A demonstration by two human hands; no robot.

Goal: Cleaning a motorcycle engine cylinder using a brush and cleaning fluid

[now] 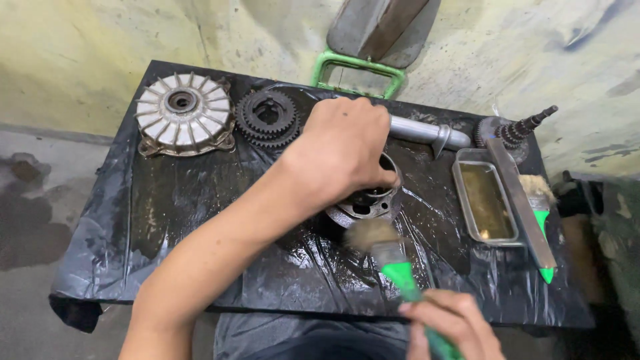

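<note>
Left hand (343, 150) at centre grips round metal hub part (367, 200), fingers curled over its rim. Right hand (450, 323) at 5 o'clock holds green-handled brush (393, 263), bristles touching hub's near edge. Both over table wrapped in wet black plastic sheet (167, 207). At 10 o'clock, finned silver cover (183, 113); just beside it, dark gear cluster (268, 119). At 3 o'clock, metal tray (485, 200) with brownish liquid; flat metal bar (523, 200) and second brush (540, 200) lie by tray's right side. At 2 o'clock, grey shaft (427, 132) and splined gear shaft (517, 132).
</note>
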